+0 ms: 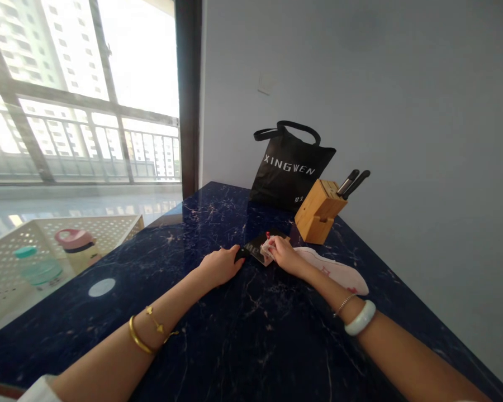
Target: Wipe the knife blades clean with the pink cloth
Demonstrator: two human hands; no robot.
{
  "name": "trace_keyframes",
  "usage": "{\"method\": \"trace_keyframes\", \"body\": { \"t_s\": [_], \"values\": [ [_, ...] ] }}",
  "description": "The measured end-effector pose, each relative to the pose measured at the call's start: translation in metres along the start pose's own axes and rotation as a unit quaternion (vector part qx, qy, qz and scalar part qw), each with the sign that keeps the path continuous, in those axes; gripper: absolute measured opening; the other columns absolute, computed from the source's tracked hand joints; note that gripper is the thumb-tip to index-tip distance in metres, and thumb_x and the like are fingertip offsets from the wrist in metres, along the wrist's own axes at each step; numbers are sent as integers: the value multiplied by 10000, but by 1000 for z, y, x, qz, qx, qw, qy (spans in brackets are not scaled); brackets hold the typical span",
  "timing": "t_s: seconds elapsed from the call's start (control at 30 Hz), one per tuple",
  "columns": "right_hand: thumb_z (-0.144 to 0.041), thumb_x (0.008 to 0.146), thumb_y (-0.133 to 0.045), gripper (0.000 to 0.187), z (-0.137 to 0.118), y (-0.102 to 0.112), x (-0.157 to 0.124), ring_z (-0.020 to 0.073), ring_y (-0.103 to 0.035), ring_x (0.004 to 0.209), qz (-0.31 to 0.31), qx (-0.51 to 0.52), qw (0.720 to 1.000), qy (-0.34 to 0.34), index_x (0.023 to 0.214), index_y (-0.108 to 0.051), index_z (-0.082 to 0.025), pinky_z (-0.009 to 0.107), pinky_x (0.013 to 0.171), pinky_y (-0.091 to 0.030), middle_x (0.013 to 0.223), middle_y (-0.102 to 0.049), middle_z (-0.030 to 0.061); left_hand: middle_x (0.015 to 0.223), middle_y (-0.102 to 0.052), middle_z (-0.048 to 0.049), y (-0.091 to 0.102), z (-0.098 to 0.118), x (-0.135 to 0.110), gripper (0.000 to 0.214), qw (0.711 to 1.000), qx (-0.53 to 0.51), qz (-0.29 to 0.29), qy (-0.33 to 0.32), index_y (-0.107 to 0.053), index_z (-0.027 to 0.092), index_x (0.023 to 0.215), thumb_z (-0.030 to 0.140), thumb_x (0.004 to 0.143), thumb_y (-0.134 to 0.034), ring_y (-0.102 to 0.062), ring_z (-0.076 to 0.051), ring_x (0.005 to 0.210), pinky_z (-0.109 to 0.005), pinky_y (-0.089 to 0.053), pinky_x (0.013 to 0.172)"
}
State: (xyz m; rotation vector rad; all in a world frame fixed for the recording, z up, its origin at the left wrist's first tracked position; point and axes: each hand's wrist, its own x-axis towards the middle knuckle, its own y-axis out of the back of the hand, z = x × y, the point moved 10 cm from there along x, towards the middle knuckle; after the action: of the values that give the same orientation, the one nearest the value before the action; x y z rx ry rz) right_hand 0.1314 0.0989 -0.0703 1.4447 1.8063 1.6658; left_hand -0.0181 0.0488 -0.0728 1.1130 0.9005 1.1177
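Note:
My left hand (223, 266) is closed around the black handle of a knife (257, 246) that lies flat on the dark blue marble table (251, 340). The knife's dark blade points right. My right hand (284, 254) presses a small pinkish-white pad (267, 249) onto the blade, fingers pinched on it. What the pad is made of I cannot make out. A white and pink board-like piece (339, 271) lies just right of my right wrist.
A wooden knife block (317, 214) with two black-handled knives (354, 182) stands behind the hands. A black tote bag (291, 167) leans on the wall. Left of the table, a perforated cream basket (8, 262) holds bottles. A white disc (101, 287) lies on the table.

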Motion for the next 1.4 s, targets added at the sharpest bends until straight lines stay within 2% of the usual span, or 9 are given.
{"method": "trace_keyframes", "body": {
  "t_s": [0.17, 0.3, 0.5, 0.67, 0.9, 1.1, 1.23, 1.4],
  "values": [
    [-164, 823, -436, 110, 36, -4, 13, 163, -492, 926, 11, -75, 995, -59, 924, -478, -155, 265, 813, -349, 971, -558, 68, 882, -637, -89, -9, -7, -6, 462, 998, -30, -58, 12, -383, 237, 1181, 502, 836, -228, -562, -132, 387, -264, -455, 453],
    [-158, 829, -419, 131, 59, -7, 24, 170, -494, 945, 1, -118, 988, -96, 939, -488, -141, 259, 818, -337, 986, -565, 79, 880, -635, -99, -12, -16, -13, 458, 995, -30, -91, 35, -364, 216, 1184, 486, 842, -222, -543, -130, 347, -262, -441, 409],
    [-184, 839, -405, 164, 96, -5, 40, 202, -510, 936, 1, -145, 977, -154, 952, -505, -119, 285, 806, -327, 976, -573, 123, 865, -637, -103, -6, -16, -16, 442, 997, 6, -71, 40, -408, 209, 1130, 494, 839, -238, -591, -168, 425, -294, -472, 477],
    [-212, 841, -403, 183, 107, -6, 47, 210, -520, 937, -12, -163, 971, -173, 958, -509, -119, 283, 792, -331, 961, -579, 128, 834, -645, -121, -5, -13, -15, 453, 998, 39, -42, 31, -415, 194, 1149, 480, 837, -251, -629, -225, 534, -356, -487, 557],
    [-281, 840, -426, 185, 100, -8, 66, 203, -537, 896, -28, -166, 971, -166, 925, -522, -148, 273, 759, -341, 944, -588, 110, 847, -650, -114, -4, -12, -12, 458, 998, 29, -38, 28, -412, 208, 1179, 477, 840, -259, -640, -223, 597, -352, -487, 611],
    [-258, 848, -414, 172, 80, -26, 92, 207, -516, 899, -29, -159, 977, -139, 953, -495, -148, 288, 767, -331, 954, -570, 112, 874, -647, -107, -1, -13, -13, 462, 998, 21, -47, 26, -376, 228, 1217, 469, 835, -281, -645, -231, 632, -341, -487, 602],
    [-201, 845, -403, 149, 57, -38, 97, 195, -492, 939, -28, -143, 984, -105, 955, -479, -135, 286, 806, -313, 964, -559, 108, 892, -648, -114, 3, -13, -14, 439, 998, 49, -11, 31, -405, 230, 1186, 467, 837, -282, -636, -287, 774, -394, -485, 641],
    [-170, 839, -392, 136, 10, -42, 79, 179, -473, 936, -36, -119, 991, -47, 948, -466, -136, 270, 821, -308, 978, -547, 91, 877, -651, -120, 1, -13, -13, 421, 998, 59, 12, 35, -439, 210, 1142, 461, 835, -298, -627, -300, 804, -400, -484, 651]
  ]
}}
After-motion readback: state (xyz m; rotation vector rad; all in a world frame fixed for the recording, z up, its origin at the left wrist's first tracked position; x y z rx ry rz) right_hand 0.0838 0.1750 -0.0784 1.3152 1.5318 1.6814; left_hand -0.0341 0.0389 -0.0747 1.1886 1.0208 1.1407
